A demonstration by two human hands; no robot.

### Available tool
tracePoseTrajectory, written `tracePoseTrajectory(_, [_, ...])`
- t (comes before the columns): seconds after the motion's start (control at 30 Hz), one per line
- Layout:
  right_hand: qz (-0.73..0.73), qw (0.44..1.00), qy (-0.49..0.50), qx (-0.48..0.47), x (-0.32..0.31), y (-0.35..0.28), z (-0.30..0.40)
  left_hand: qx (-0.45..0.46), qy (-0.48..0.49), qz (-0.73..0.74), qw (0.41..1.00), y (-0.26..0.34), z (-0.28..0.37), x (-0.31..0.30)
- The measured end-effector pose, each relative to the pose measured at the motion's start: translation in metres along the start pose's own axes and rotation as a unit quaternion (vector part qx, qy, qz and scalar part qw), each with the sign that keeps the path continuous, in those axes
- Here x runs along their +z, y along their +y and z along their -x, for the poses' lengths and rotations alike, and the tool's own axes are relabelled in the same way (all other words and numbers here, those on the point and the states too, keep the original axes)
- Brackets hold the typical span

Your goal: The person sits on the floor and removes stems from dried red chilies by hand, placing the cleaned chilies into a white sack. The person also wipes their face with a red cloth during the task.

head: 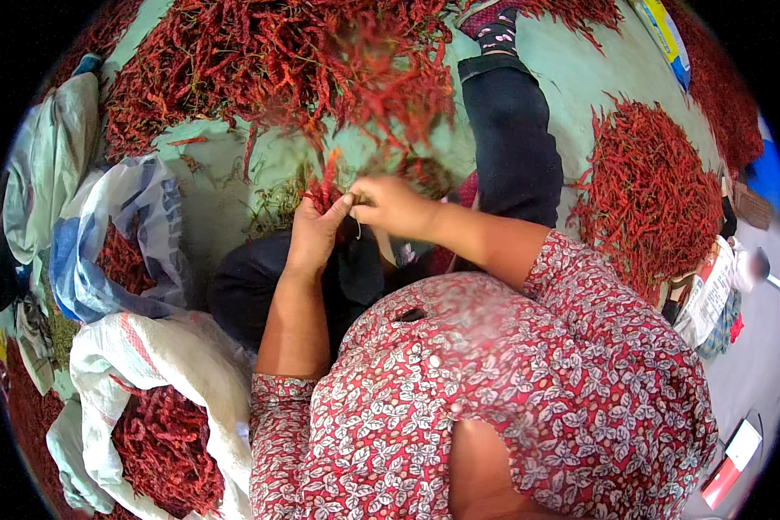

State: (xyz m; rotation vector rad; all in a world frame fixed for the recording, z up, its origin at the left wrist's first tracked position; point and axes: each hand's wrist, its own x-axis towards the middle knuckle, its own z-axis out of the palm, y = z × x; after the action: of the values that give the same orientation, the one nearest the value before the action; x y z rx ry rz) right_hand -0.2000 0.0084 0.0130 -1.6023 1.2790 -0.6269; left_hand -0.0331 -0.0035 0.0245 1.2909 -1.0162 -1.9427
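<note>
My left hand (313, 235) grips a small bunch of dried red chillies (327, 185), their tips pointing away from me. Against its thumb, my right hand (393, 207) pinches with thumb and forefinger at the stem end. A thin pale chilli stem (358, 231) curls out below those fingertips. Beyond both hands lies a broad heap of dried red chillies (253, 71), partly blurred by a smear on the view. Loose stems (276, 205) are piled on the floor just beside the left hand.
At my left stand a white woven sack (162, 338) and a blue-and-white plastic sack (81, 260), both holding chillies. My outstretched leg (510, 130) divides the big heap from a smaller chilli pile (650, 195) at right. Another person's limbs and bags show at the right rim.
</note>
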Motion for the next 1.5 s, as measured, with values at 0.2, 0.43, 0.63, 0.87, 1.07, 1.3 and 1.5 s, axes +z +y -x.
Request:
tracePoseTrajectory(0.2, [-0.186, 0.971, -0.064, 0.138, 0.003, 0.004, -0.008, -0.027, 0.029, 0.002, 0.999, 0.003, -0.003, 0.0])
tracePoseTrajectory(0.43, [-0.164, 0.964, -0.084, 0.194, 0.006, 0.005, -0.008, 0.13, 0.084, 0.023, 0.988, -0.025, -0.01, 0.006])
tracePoseTrajectory(0.63, [-0.037, 0.96, -0.101, 0.258, -0.019, 0.023, -0.005, 0.164, 0.107, -0.145, 0.97, -0.009, 0.0, 0.012])
tracePoseTrajectory(0.87, [0.294, 0.934, 0.046, 0.199, -0.065, 0.091, -0.037, -0.021, 0.065, 0.088, 0.994, -0.009, -0.004, 0.002])
tracePoseTrajectory(1.07, [0.316, 0.925, -0.034, 0.21, -0.06, 0.104, -0.059, -0.067, 0.063, 0.132, 0.987, 0.001, -0.002, 0.0])
tracePoseTrajectory(1.3, [-0.116, 0.954, -0.049, 0.273, -0.051, 0.081, -0.019, -0.056, 0.056, 0.132, 0.988, -0.008, -0.015, -0.011])
tracePoseTrajectory(1.5, [-0.197, 0.951, -0.011, 0.238, -0.034, 0.079, -0.001, -0.046, 0.01, 0.12, 0.992, -0.017, -0.028, -0.018])
